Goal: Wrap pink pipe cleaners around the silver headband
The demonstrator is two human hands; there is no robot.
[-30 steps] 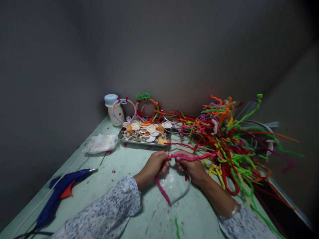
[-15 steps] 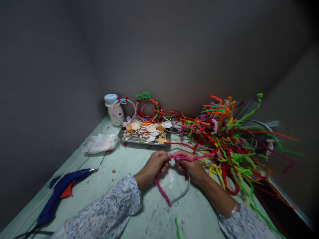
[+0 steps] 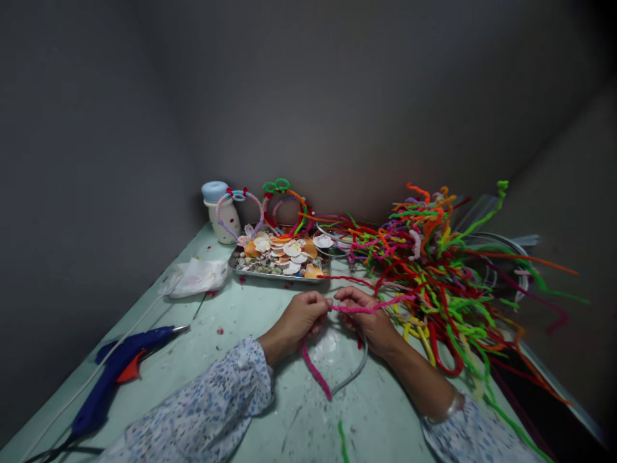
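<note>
Between my hands is a headband [image 3: 355,372], its grey band partly wrapped in pink pipe cleaner on the left side. My left hand [image 3: 308,314] is closed on the headband's pink-wrapped end, its fingertips pinching near where the pipe cleaner comes off. The loose length of pink pipe cleaner [image 3: 359,310] runs right across my right hand [image 3: 369,321]. That hand's fingers are curled around the grey side of the headband and the pipe cleaner. A bit of red shows below my right fingers. The band's upper part is hidden by both hands.
A blue glue gun [image 3: 118,373] lies at left with its cord. Behind it sits a white plastic bag [image 3: 197,278]. At the back stand a blue-lidded jar [image 3: 222,215], wrapped headbands [image 3: 241,212] and a metal tray [image 3: 274,278] of shells. Tangled pipe cleaners [image 3: 434,283] heap at right.
My right fingers have lifted slightly and loosened around the pink pipe cleaner near my left fingertips. My left hand and the headband have hardly moved.
</note>
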